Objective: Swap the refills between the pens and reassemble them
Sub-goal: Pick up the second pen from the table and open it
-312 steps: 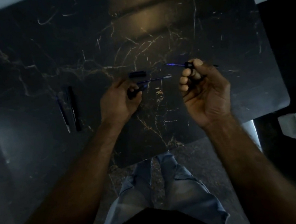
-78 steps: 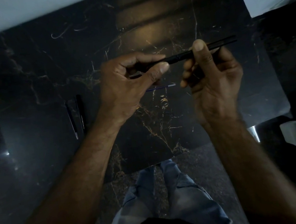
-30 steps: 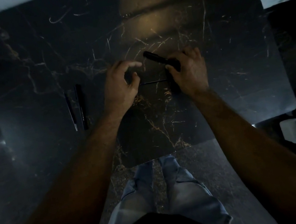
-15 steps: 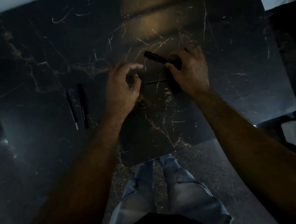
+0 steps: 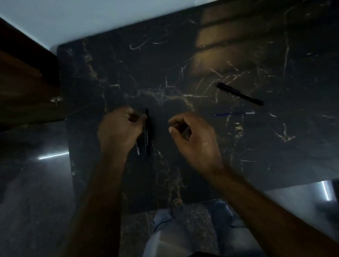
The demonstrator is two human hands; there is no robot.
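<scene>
A black pen barrel (image 5: 147, 131) and a thin refill (image 5: 138, 150) lie side by side at the left of the dark marble table (image 5: 274, 147). My left hand (image 5: 119, 132) rests over them, fingertips pinched at the barrel's upper end; the hand hides most of the refill, so I cannot see what it grips. My right hand (image 5: 196, 140) hovers just right of them, fingers loosely curled, with nothing visible in it. A closed black pen (image 5: 239, 94) lies slanted further right. Just below it lies a blue refill (image 5: 231, 114).
A brown wooden cabinet (image 5: 3, 85) stands against the table's left side, with a pale wall behind. The table's near edge runs just above my knees in blue jeans (image 5: 169, 236). The scene is dim and slightly blurred.
My right hand let go of the black pen, which now lies on the table. Both hands moved left to the barrel and refill there, and the camera view swung left too.
</scene>
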